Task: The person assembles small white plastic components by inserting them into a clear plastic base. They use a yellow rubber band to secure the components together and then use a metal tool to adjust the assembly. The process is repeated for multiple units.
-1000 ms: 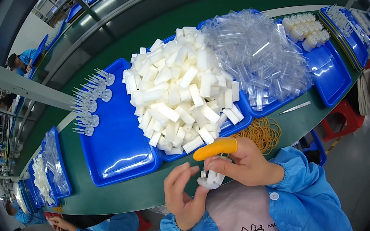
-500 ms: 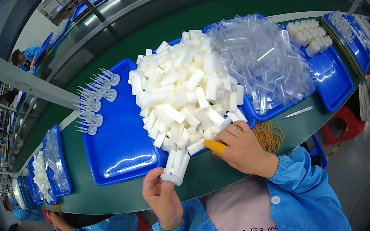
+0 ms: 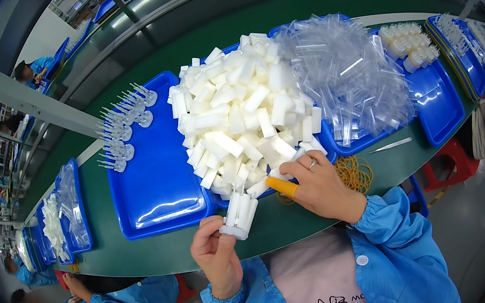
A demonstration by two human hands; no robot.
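The left hand (image 3: 214,256), thumb against fingers, pinches the round base of a clear plastic holder set with upright white foam blocks (image 3: 241,212) above the green tabletop (image 3: 173,252)'s near edge. Its long axis leans slightly right, free ends pointing away from the person. The right hand (image 3: 326,192), on that piece a second ago, now bends palm-down to the near edge of the heaped white foam rectangles (image 3: 232,116); whether it grasps one, I can't tell.
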